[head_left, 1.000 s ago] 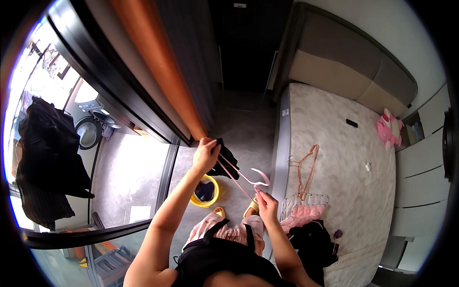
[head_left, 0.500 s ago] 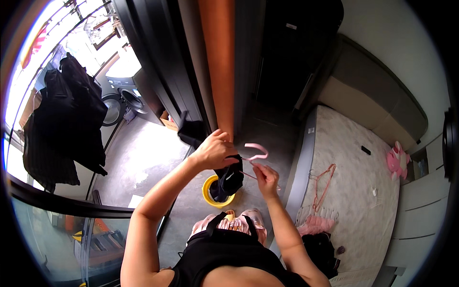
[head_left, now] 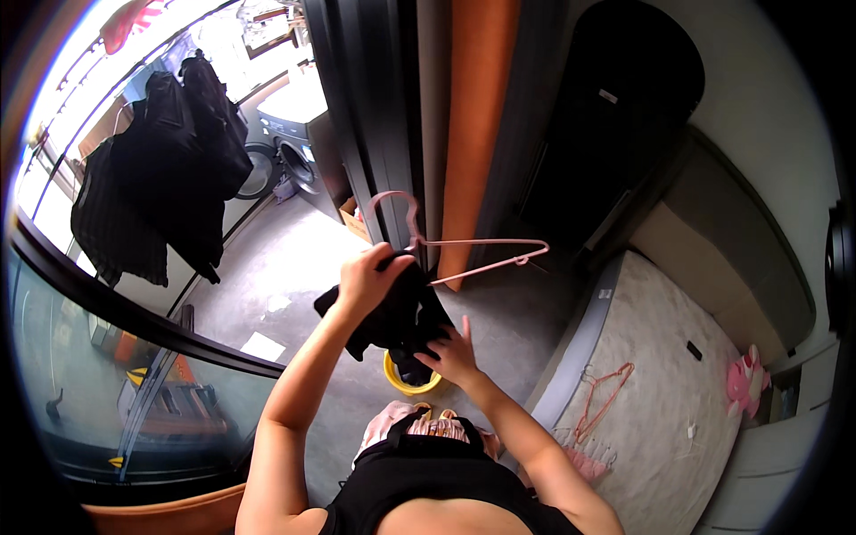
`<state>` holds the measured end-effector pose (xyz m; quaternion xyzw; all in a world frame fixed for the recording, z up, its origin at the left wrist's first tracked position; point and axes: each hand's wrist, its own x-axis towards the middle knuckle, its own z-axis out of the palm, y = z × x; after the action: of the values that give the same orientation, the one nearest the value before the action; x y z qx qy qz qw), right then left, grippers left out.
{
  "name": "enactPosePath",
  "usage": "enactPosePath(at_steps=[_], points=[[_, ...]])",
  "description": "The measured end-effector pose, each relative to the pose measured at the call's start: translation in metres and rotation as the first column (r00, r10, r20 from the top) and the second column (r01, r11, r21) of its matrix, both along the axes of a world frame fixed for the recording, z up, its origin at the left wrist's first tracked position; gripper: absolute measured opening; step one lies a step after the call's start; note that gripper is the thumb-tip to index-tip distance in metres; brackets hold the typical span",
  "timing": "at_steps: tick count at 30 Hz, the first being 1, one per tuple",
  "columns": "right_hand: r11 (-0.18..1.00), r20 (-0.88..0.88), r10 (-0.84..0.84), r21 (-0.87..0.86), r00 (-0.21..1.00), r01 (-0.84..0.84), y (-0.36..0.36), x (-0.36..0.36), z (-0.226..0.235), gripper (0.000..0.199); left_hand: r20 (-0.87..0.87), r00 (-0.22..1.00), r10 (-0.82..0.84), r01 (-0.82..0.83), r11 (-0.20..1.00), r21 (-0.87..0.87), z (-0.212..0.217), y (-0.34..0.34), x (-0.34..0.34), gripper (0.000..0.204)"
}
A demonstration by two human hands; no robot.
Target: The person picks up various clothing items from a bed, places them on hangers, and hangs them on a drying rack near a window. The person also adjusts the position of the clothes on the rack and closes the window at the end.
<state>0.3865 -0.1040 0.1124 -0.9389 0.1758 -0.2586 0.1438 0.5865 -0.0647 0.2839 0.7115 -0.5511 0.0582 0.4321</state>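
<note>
In front of me my left hand (head_left: 364, 283) is closed on a black garment (head_left: 392, 312) and on one side of a pink clothes hanger (head_left: 486, 242). The hanger's hook points up and its bare other arm sticks out to the right. Lower down, my right hand (head_left: 453, 355) rests against the garment's right edge with its fingers apart. Below the garment, on the floor, stands a yellow bucket (head_left: 415, 390) with dark cloth in it. The garment hides part of the bucket.
At the left, dark clothes (head_left: 169, 169) hang near a washing machine (head_left: 294, 134) with its door open, beyond a black door frame (head_left: 370, 98). A mattress (head_left: 660, 366) on the right carries another pink hanger (head_left: 604, 401) and a pink plush toy (head_left: 747, 379). An orange panel (head_left: 481, 116) stands ahead.
The pink hanger has moved up and turned, its bare arm now pointing right. My right hand has let go of it and moved down to the garment. My view has shifted left.
</note>
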Motion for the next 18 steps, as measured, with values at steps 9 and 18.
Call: enactPosePath(at_steps=[9, 18], points=[[0.946, 0.084, 0.286, -0.187, 0.955, -0.267, -0.104, -0.045, 0.055, 0.027, 0.258, 0.959, 0.116, -0.195, 0.932, 0.306, -0.034, 0.124, 0.081, 0.048], [0.837, 0.169, 0.235, 0.466, 0.957, -0.288, -0.066, 0.116, 0.107, 0.031, -0.036, 0.988, 0.150, -0.133, 0.947, 0.294, -0.057, 0.135, 0.103, 0.044]])
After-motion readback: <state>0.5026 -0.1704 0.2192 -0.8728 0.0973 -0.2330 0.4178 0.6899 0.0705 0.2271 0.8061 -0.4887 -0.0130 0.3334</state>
